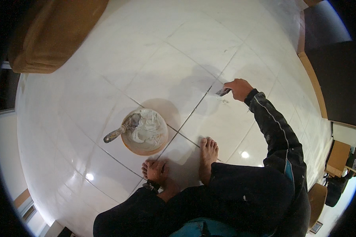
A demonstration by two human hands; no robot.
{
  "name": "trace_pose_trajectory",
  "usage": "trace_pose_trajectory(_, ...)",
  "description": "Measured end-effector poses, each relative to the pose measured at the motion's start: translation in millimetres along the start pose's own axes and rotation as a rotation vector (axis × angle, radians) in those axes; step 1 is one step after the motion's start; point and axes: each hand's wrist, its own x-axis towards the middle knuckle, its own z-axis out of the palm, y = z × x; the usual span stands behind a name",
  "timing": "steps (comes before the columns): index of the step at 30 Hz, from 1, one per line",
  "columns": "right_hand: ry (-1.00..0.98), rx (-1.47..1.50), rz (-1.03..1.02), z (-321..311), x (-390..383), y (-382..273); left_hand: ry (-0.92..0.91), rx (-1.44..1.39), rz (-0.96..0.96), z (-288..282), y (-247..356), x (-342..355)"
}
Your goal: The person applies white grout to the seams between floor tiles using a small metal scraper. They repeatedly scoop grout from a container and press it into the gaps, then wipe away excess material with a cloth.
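Observation:
My right hand (pixel 238 88) is stretched out over the white tiled floor (pixel 154 67) and grips a small flat scraper (pixel 223 92), whose blade touches a dark grout joint. My left hand (pixel 156 170), with a dark band at the wrist, rests low by my feet with its fingers spread and nothing in it. Just ahead of it stands a round orange-rimmed bowl (pixel 144 132) of white paste. A putty knife (pixel 118 132) lies in the bowl, its handle sticking out over the left rim. My bare right foot (pixel 207 154) stands on the tile right of the bowl.
A brown upholstered seat (pixel 47 35) fills the upper left. Dark furniture with a wooden edge (pixel 332 79) runs along the right side. A cardboard box (pixel 338 158) and dark clutter sit at the lower right. White smears mark the tile near the scraper.

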Motion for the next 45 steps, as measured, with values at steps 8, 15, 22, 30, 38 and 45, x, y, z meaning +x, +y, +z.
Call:
trace_pose_trajectory(8,0.312,0.391,0.106,-3.6,8.9,14.9,0.016,0.034,0.052,5.4,-7.1,-4.8)
trace_pose_trajectory(15,0.311,0.070,0.370,23.4,49.1,-9.5,0.044,0.012,0.061,5.3,-2.1,2.3)
trace_pose_trajectory(22,0.112,0.036,0.023,24.5,21.7,-100.0,0.058,0.124,0.013,2.0,-1.2,-2.5)
trace_pose_trajectory(30,0.342,0.078,-0.186,1.3,80.9,0.4,0.049,-0.015,0.032,9.9,-6.0,-1.0)
trace_pose_trajectory(38,0.175,0.209,-0.565,-6.8,109.5,-45.2,-0.006,0.043,-0.028,-2.8,4.0,-1.4)
trace_pose_trajectory(45,0.221,0.103,-0.566,8.4,104.8,-20.1,0.043,0.063,0.044,2.5,0.5,1.3)
